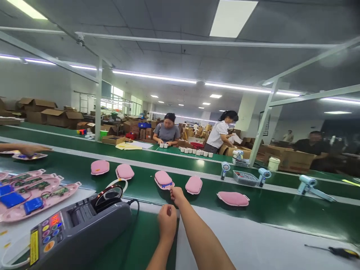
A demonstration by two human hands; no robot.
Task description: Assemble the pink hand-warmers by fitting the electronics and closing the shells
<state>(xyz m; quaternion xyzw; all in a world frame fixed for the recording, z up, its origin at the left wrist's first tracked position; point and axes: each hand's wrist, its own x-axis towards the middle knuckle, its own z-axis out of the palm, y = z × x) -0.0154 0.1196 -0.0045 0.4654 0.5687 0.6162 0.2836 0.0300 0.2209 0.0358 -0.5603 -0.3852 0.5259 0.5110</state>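
Note:
My right hand (177, 195) reaches forward with its fingers pinched at the near right edge of a pink oval case (163, 178). A blue strip (167, 185) shows along that edge; whether the fingers grip the case or the strip is hard to see. Closer to me, my left hand (168, 221) is curled with thumb and fingers together, apart from the case. Anything inside its fingers is hidden. Another pink case (194, 185) lies just right of my right hand. Two more pink cases, one (125, 171) nearer and one (100, 167) farther, are to the left.
A grey tape dispenser (92, 228) stands at front left, beside open pink shells (60, 195) with blue packs. A pink case (233, 198), light-blue handheld devices (308, 183) and a clear tub (246, 178) sit rightward. A screwdriver (337, 251) lies at right. A co-worker's hand (28, 149) reaches in left.

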